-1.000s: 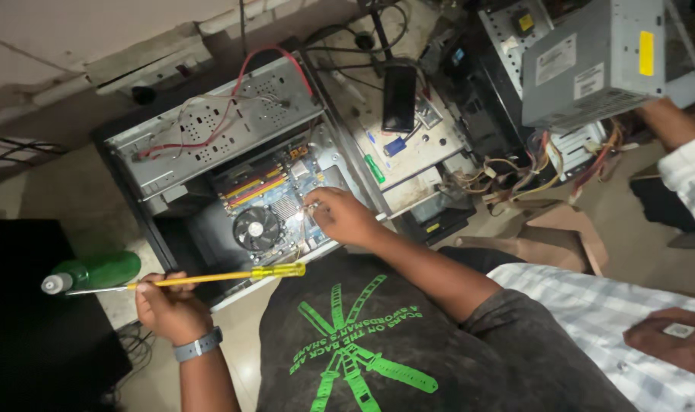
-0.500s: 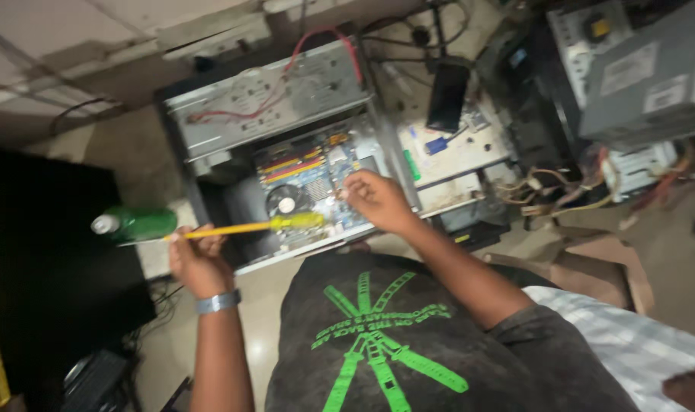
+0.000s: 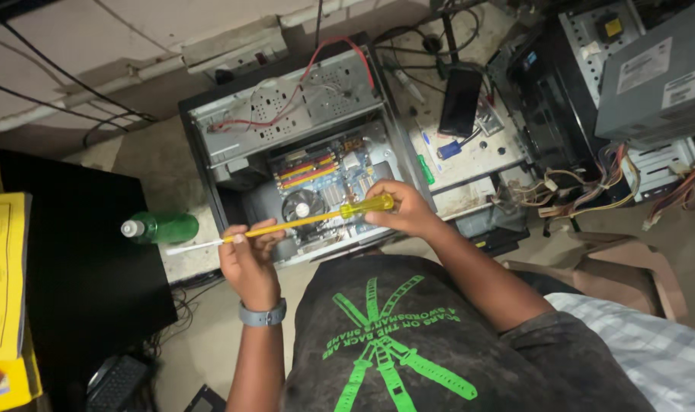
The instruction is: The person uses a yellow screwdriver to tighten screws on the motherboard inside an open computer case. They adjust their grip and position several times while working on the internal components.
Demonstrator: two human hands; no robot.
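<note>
Right hand (image 3: 404, 214) off motherboard (image 3: 324, 175), now gripping yellow handle of screwdriver (image 3: 301, 221). A second ago only left hand (image 3: 248, 255) held that tool, right hand down inside open computer case (image 3: 286, 114). Screwdriver now spans both hands, above the board. View shifts: green bottle (image 3: 160, 227) nearer frame centre.

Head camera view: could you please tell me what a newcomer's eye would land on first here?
Probably the long yellow screwdriver at centre, held level between the left hand on its shaft and the right hand at its clear handle. Just behind it lies the open computer case, its colourful motherboard and round fan exposed. A green bottle lies to the left.
</note>
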